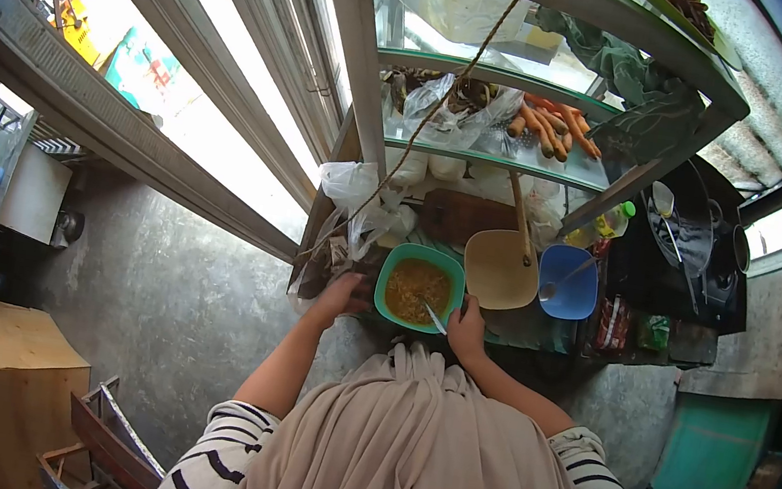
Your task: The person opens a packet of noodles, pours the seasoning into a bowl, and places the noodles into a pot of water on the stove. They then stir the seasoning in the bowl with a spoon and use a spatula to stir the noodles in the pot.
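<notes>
A green square bowl [458, 273] at the counter's front edge holds brownish soup with noodle-like strands [413, 286]. A metal spoon [435, 318] leans in it, its handle over the near right rim. My right hand [468, 331] is closed against the bowl's right side, close to the spoon handle; its fingers are partly hidden. On the other side, my left hand [339, 300] rests at the counter edge with fingers stretched toward the bowl, holding nothing visible. Right of the green bowl stand a beige bowl [499, 276] with a wooden-handled utensil [522, 219] across it and a blue bowl [566, 296] with a spoon.
A glass shelf case [494, 163] rises behind the bowls, with carrots [555, 130] inside. Plastic bags [354, 186] hang at left. A bottle with a green cap [614, 222] and a black stove with a pan [687, 228] are at right. A wooden stool [113, 446] stands lower left.
</notes>
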Demonstrator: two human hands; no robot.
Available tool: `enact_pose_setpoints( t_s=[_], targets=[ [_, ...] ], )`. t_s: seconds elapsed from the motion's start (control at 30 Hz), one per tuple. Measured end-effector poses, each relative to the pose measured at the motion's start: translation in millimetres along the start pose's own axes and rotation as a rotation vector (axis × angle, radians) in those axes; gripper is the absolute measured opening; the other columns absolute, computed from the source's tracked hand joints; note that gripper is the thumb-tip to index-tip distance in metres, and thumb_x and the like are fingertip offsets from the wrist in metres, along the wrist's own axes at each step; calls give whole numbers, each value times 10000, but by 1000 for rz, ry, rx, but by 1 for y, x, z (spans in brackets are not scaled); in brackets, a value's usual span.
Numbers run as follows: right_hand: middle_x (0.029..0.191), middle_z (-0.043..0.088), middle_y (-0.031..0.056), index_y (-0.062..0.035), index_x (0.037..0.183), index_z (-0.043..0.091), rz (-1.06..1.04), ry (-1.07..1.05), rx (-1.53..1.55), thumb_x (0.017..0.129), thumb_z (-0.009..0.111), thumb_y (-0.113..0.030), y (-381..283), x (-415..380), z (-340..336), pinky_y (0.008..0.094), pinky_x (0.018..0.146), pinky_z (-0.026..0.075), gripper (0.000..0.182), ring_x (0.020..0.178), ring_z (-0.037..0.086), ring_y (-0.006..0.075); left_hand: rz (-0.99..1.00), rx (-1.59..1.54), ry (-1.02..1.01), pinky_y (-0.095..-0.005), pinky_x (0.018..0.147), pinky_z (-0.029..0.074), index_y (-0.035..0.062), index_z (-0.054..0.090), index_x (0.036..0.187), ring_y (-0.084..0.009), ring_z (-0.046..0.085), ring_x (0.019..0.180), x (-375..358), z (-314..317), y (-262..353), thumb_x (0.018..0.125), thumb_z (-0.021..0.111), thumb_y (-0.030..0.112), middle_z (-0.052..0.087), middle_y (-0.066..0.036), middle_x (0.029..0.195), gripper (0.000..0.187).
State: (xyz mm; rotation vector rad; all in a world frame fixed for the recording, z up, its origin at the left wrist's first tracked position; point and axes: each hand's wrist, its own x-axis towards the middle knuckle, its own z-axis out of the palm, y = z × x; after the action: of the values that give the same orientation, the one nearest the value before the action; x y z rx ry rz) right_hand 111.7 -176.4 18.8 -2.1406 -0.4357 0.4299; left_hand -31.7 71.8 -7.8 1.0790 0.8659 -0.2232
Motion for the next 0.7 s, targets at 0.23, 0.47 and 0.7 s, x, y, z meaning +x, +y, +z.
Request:
enact_pose_setpoints(
  t_s=[0.23, 0.47, 0.7],
  targets=[
    [880, 615, 269, 32, 1083, 482, 26, 55, -53, 854, 519, -111, 16, 8, 13, 463, 721, 474, 272, 857, 595, 443, 0, -133, -55, -414, 836, 504, 177, 245, 1416, -278, 623, 951, -2, 60, -13, 971, 380, 326, 507, -87, 1251, 488],
    [860, 632, 205, -4, 1117, 521, 348, -70, 423, 840, 576, -147, 2, 13, -7, 410, 682, 488, 316, 764, 647, 336, 66, -122, 72, -404, 785, 521, 161, 360, 1338, -243, 633, 872, 23, 69, -12, 963, 333, 212, 542, -70, 1170, 379],
    [836, 651, 157, -101, 1055, 585, 168, 8, -375, 810, 566, -161, 26, 5, -75, 444, 695, 501, 253, 779, 637, 341, 111, -196, 113, -361, 689, 521, 175, 306, 1397, -185, 598, 728, 39, 80, -6, 961, 362, 222, 536, -71, 1123, 442]
  ],
)
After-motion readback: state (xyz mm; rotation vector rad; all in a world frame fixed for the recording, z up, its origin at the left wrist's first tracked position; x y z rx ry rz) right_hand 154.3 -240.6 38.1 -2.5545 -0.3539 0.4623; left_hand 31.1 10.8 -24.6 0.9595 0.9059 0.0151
